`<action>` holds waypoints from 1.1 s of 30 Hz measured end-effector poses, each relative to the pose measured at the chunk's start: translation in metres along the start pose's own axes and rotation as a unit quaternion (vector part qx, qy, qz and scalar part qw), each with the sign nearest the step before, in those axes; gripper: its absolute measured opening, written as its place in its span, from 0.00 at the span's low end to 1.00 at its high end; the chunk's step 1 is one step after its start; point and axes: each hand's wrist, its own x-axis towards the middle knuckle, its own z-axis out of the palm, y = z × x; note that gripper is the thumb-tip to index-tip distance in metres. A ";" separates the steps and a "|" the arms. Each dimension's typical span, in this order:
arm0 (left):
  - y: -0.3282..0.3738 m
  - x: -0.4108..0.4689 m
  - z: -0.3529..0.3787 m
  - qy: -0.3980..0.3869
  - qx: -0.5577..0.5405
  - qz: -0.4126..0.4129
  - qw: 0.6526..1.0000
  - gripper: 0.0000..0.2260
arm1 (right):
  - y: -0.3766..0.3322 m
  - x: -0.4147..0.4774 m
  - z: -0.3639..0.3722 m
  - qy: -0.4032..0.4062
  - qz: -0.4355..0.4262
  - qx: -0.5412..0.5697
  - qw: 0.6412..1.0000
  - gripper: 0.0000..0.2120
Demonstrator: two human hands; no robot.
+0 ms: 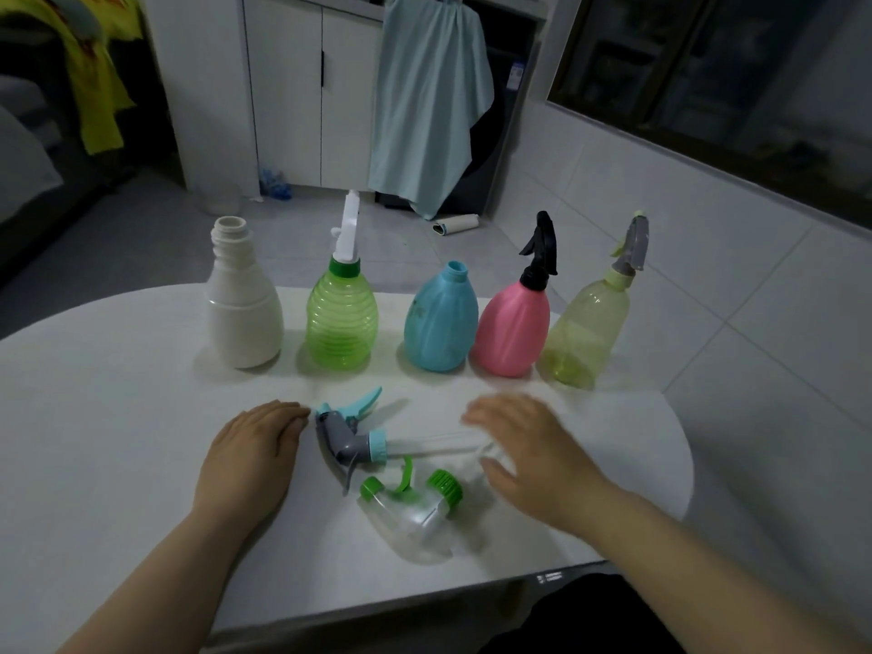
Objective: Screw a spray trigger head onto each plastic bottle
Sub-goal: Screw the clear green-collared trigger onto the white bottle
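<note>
Five bottles stand in a row on the white table (118, 408). The white bottle (244, 313) and the blue bottle (441, 318) have bare necks. The green bottle (342, 318) carries a white trigger head, the pink bottle (512, 328) a black one, the pale yellow bottle (587, 332) a grey one. In front lie a grey and teal trigger head (351, 439) with a clear tube, and a clear trigger head with green parts (413, 505). My left hand (257, 446) rests flat beside the grey head. My right hand (524, 446) hovers, fingers spread and blurred, over the tube.
The table's front edge (377, 606) runs just below the loose heads. Behind the table are a tiled floor, white cabinets (292, 87), a hanging light-blue cloth (429, 101) and a small roll (455, 225) on the floor. A white tiled wall rises at the right.
</note>
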 end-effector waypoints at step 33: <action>-0.005 0.029 -0.057 0.203 -0.177 -0.069 0.961 0.13 | -0.015 0.051 -0.046 0.065 0.196 0.592 0.779 0.21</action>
